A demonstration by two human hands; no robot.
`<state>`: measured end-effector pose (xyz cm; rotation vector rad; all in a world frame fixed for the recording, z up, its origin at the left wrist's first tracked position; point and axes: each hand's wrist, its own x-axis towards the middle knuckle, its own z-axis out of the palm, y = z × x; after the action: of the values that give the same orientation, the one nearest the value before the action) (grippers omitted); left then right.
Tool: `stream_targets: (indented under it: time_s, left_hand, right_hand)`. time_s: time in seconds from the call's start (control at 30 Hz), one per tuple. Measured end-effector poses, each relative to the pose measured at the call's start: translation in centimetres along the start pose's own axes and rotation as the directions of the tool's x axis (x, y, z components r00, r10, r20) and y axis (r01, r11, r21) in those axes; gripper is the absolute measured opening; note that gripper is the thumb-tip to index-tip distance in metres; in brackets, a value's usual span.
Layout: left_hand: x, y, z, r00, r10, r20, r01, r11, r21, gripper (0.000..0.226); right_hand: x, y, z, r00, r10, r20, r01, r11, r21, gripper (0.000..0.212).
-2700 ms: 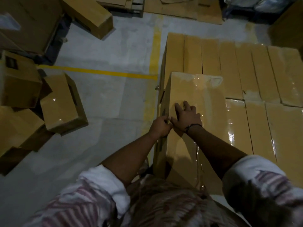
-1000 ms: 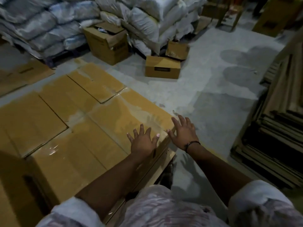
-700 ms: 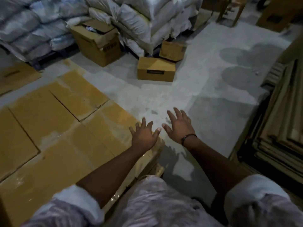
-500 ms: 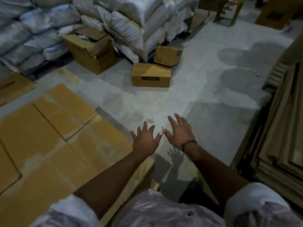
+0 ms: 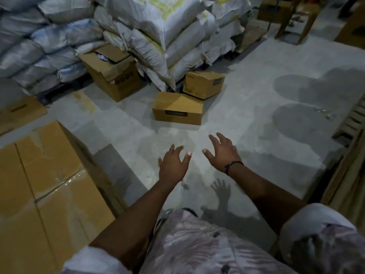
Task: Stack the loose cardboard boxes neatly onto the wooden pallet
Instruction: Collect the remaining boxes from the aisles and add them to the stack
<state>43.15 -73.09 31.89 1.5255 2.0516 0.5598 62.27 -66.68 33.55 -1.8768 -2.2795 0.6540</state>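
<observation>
Taped cardboard boxes (image 5: 45, 186) stand stacked in a flat-topped block at the lower left; the pallet beneath them is hidden. A loose shut box (image 5: 177, 108) with a black label lies on the concrete floor ahead. A second loose box (image 5: 204, 84) leans tilted just behind it. My left hand (image 5: 173, 165) and my right hand (image 5: 222, 153) reach forward side by side over the bare floor, fingers spread, holding nothing. Both are well short of the loose box. A dark band sits on my right wrist.
Piled white sacks (image 5: 158, 30) fill the back. A big box with open flaps (image 5: 112, 76) stands against them. Flattened cardboard and boards (image 5: 351, 165) are stacked along the right edge. A wooden stool (image 5: 296, 20) stands far right. Grey floor (image 5: 266, 115) lies between.
My hands have left the top of the stacked boxes and now hover over the floor. My view has turned away from the stack toward the loose boxes, which are closer.
</observation>
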Motion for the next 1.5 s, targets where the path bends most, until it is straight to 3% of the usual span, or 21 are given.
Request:
stream_targets:
  time_s: [0.1,0.27,0.53,0.77,1.03,1.1,1.2,1.33,1.5]
  left_hand:
    - [1.7,1.3,1.3,1.000,-0.027,-0.014,0.026,0.997,-0.069,0.061]
    - [8.9,2.0,2.4,0.997,-0.072,-0.013,0.072,0.997,-0.026,0.061]
    - [27.5,5.2,4.5,0.998,-0.057,-0.004,0.057,0.997,-0.045,0.077]
    - [43.9,7.5,3.6,0.994,-0.028,0.102,0.028,1.000,0.002,0.074]
    - [60.6,9.7,1.4,0.992,-0.018,0.126,0.013,0.999,0.035,0.053]
    - [65.3,9.9,1.7,0.989,-0.035,0.145,0.027,0.998,0.054,0.057]
    - [73.3,10.3,2.8,0.984,-0.063,0.168,0.041,0.991,0.129,0.070]
    - [84.9,12.4,5.4,0.966,-0.103,0.239,0.049,0.974,0.222,0.067]
    - [100.3,14.0,12.1,0.926,-0.250,0.282,0.203,0.962,0.184,0.052]
  right_hand:
    - [4.0,1.9,-1.8,1.000,-0.007,-0.003,0.007,0.998,0.064,0.070]
    - [11.4,4.0,-3.1,0.998,-0.054,0.031,0.051,0.996,0.078,0.070]
    - [28.7,6.8,-4.7,0.996,-0.065,0.053,0.062,0.995,0.072,0.070]
    - [44.8,8.8,-7.6,0.997,0.039,0.070,-0.044,0.996,0.075,0.071]
    - [60.1,12.1,-7.4,0.978,0.179,0.111,-0.202,0.946,0.255,0.074]
    - [65.1,13.2,-6.9,0.971,0.198,0.135,-0.228,0.935,0.272,0.074]
    - [73.4,14.6,-5.9,0.954,0.252,0.162,-0.293,0.894,0.338,0.073]
    - [85.3,16.7,-3.8,0.911,0.345,0.224,-0.411,0.785,0.463,0.071]
    - [98.8,19.7,0.8,0.761,0.541,0.358,-0.645,0.574,0.505,0.081]
